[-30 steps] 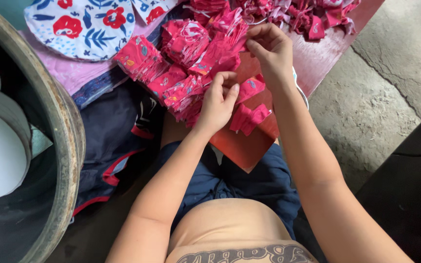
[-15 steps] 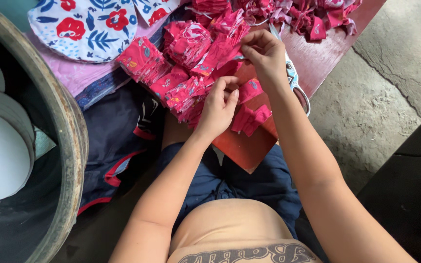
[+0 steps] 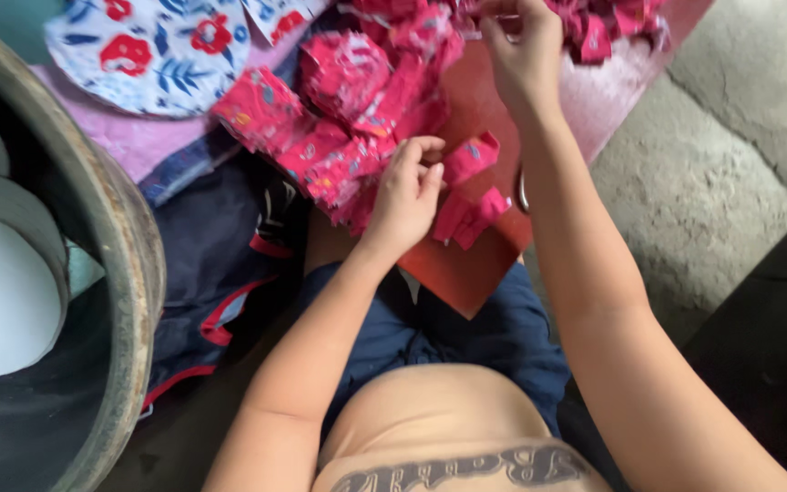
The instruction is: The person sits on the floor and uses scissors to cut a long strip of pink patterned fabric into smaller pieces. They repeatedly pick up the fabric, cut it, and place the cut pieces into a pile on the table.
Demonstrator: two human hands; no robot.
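My left hand (image 3: 407,193) rests at the near edge of a heap of folded pink floral fabric pieces (image 3: 334,150), its thumb and fingers pinched together on them. Two loose pink pieces (image 3: 468,215) lie just right of that hand on a red board (image 3: 466,266) across my lap. My right hand (image 3: 526,53) is stretched to the far side of the board, fingertips at a second pile of pink scraps (image 3: 608,27). Blur and the frame's top edge hide its grip. A scissors handle loop (image 3: 521,193) peeks out beside my right forearm.
A large metal drum (image 3: 129,264) holding white rolls (image 3: 2,301) stands at the left. White cloth with red and blue flowers (image 3: 152,50) lies over pink cloth at the back left, dark blue fabric (image 3: 220,264) beneath. Concrete floor (image 3: 703,191) lies to the right.
My right hand has moved from the near heap away to the far pile of scraps, and its forearm now covers most of the scissors. My left hand has stayed on the heap.
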